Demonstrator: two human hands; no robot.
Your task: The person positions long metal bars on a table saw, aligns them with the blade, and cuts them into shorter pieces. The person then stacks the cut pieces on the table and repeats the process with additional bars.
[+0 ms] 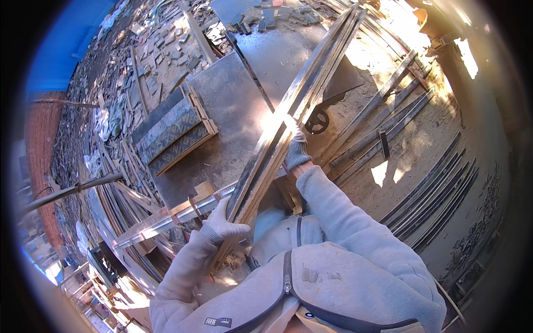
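A bundle of long, narrow wooden boards (316, 77) with dark faces and pale layered edges lies slantwise in front of me, over a grey metal table (222, 94). My left hand (223, 223), in a light knitted glove, is closed around the near end of the boards, with the thumb pointing right. Farther up, my gloved right hand (296, 145) grips their right side; glare washes out its fingertips. A thin dark bar (250, 66) crosses the table toward the boards near my right hand.
Stacked dark panel pieces (175, 130) lie on the table's left. A metal rail with wooden blocks (180, 213) juts out at lower left. A black handwheel (317, 121) sits beside the table. Long strips (433, 194) lie on the right-hand ground; scattered offcuts (161, 53) cover the far left.
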